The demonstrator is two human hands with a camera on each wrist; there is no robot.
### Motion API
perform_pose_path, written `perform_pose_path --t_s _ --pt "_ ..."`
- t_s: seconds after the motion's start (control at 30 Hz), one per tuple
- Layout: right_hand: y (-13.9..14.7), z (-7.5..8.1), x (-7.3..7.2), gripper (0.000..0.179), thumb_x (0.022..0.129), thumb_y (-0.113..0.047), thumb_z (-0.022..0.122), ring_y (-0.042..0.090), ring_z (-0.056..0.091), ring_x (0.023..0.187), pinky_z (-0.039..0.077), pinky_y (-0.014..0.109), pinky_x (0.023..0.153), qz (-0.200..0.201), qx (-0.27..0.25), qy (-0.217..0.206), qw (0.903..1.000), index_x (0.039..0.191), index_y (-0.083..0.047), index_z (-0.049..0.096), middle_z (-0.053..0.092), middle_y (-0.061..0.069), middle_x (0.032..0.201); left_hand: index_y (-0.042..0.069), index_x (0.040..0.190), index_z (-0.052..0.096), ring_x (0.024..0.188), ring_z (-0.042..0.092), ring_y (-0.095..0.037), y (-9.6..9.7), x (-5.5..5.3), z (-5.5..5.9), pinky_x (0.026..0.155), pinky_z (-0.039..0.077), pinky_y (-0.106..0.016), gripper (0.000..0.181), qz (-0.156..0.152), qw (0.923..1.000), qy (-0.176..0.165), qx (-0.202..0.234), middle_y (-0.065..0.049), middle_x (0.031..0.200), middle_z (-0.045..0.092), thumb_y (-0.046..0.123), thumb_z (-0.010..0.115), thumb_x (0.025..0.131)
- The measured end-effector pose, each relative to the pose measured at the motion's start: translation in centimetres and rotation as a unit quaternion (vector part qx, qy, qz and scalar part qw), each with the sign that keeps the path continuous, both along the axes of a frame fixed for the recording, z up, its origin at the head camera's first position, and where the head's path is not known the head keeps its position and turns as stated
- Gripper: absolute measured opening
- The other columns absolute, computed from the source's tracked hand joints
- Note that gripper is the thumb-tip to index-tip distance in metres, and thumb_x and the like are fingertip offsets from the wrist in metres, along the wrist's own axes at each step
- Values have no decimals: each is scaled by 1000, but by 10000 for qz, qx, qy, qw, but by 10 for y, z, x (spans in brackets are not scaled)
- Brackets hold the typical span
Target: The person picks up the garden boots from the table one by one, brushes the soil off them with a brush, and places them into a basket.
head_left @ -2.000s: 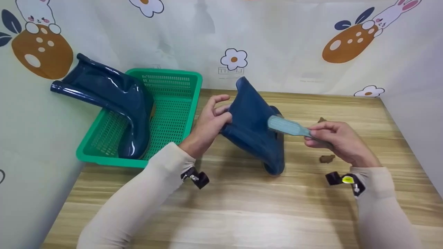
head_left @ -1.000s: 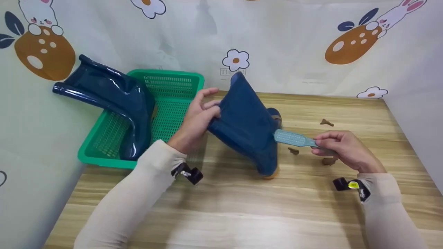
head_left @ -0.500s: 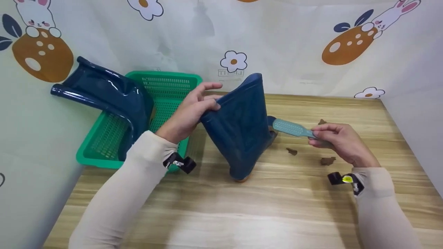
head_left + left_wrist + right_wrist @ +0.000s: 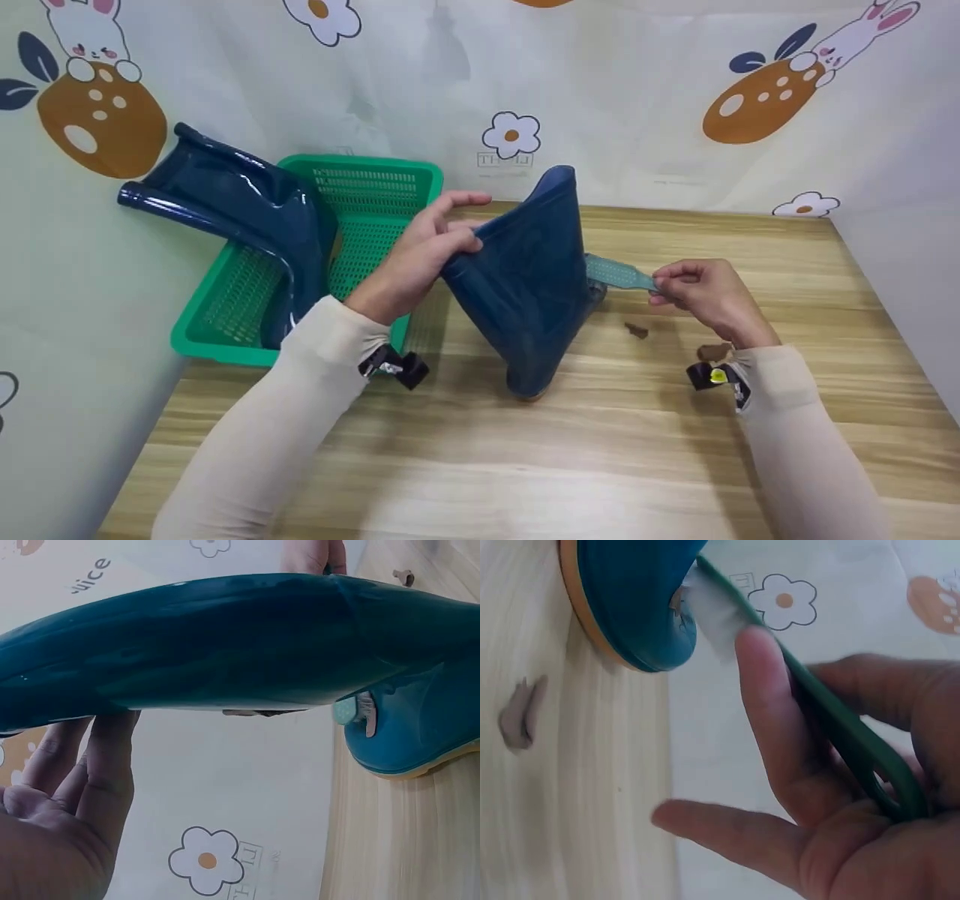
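Observation:
A blue rubber boot (image 4: pixel 536 277) stands tilted over the wooden table, its shaft leaning up toward the left. My left hand (image 4: pixel 416 259) pinches the rim of the shaft between thumb and fingers. In my right hand (image 4: pixel 709 296) is the handle of a green brush (image 4: pixel 616 271). White bristles (image 4: pixel 718 611) show in the right wrist view, blurred, against the foot of the boot. A brown patch (image 4: pixel 367 714) sticks to the boot there, beside the brush head. From the head view the shaft hides part of the brush head.
At the left, a green plastic basket (image 4: pixel 364 162) holds a second, glossy blue boot (image 4: pixel 247 199), whose shaft hangs over the rim. Brown scraps (image 4: pixel 637 330) lie on the table right of the boot, one partly behind the right wrist. A patterned sheet (image 4: pixel 622 97) stands behind.
The held boot has turned, its toe end swinging left. A brown scrap appeared on the table beside it. The brush has shifted over the boot, most recently leftward.

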State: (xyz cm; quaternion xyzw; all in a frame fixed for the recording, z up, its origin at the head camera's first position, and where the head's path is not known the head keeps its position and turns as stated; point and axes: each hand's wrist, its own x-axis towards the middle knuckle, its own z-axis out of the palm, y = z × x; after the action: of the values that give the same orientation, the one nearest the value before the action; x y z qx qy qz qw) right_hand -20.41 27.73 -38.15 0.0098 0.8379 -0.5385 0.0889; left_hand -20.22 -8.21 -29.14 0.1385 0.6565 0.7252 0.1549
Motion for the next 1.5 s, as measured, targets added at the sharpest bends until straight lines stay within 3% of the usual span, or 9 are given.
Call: perform_pose_path --t_s 0.13,0.3,0.43,0.6,0.83,0.93,1.1,1.33,1.5 --pt "1 2 2 27 91 -5 56 20 69 79 52 27 76 -183 -183 313 9992 109 15 56 67 20 96 5 130 40 72 65 -18 -1 0 -1 68 50 -26 49 9 9999 49 93 -15 113 64 0 46 81" --pt "1 3 4 33 90 -4 58 23 68 83 51 32 80 65 -912 -311 9953 115 17 52 69 11 91 6 129 42 68 64 -16 -1 1 -4 64 49 -25 49 59 9998 46 160 -15 111 64 -1 46 81" --pt "-3 3 5 29 91 -4 57 24 68 83 51 32 80 318 -251 -335 9986 113 14 55 69 16 93 4 128 42 68 64 -16 0 1 -5 64 49 -25 49 111 9998 49 150 -16 110 65 -1 46 80" --pt "-3 5 4 25 92 -8 56 19 69 79 51 20 74 110 534 297 9981 109 10 59 65 24 100 3 129 41 69 64 -16 1 1 -6 66 49 -25 49 125 9998 93 139 -16 108 65 0 46 80" --pt "2 3 5 29 91 -3 57 23 68 83 51 32 80 208 -448 -46 9988 113 15 55 68 17 97 5 128 42 70 64 -17 0 2 -7 66 48 -26 48 131 9997 80 169 -15 108 65 0 46 80" --pt "0 1 4 28 91 -3 56 23 68 82 51 33 79 379 -230 -222 9988 113 14 55 68 17 96 5 128 42 71 64 -17 1 2 -7 67 48 -26 48 137 9997 78 174 -15 109 65 0 46 80" --pt "-3 1 3 26 92 -10 56 18 69 79 51 21 75 177 462 199 9986 110 10 59 67 21 98 5 127 43 71 63 -17 4 4 -5 66 48 -25 48 151 9997 73 161 -15 108 65 -1 46 79" --pt "-4 4 0 31 90 -7 59 20 68 82 52 31 79 213 -454 -184 9986 114 13 55 68 18 97 5 126 44 69 63 -17 4 5 -5 65 48 -25 48 147 9997 161 145 -15 107 66 -1 46 79" --pt "-5 0 0 27 92 -11 58 18 68 80 52 27 78 245 377 29 9990 111 9 59 66 21 100 4 127 44 70 64 -17 5 6 -6 65 49 -26 49 165 9996 199 129 -15 107 66 -1 47 79"
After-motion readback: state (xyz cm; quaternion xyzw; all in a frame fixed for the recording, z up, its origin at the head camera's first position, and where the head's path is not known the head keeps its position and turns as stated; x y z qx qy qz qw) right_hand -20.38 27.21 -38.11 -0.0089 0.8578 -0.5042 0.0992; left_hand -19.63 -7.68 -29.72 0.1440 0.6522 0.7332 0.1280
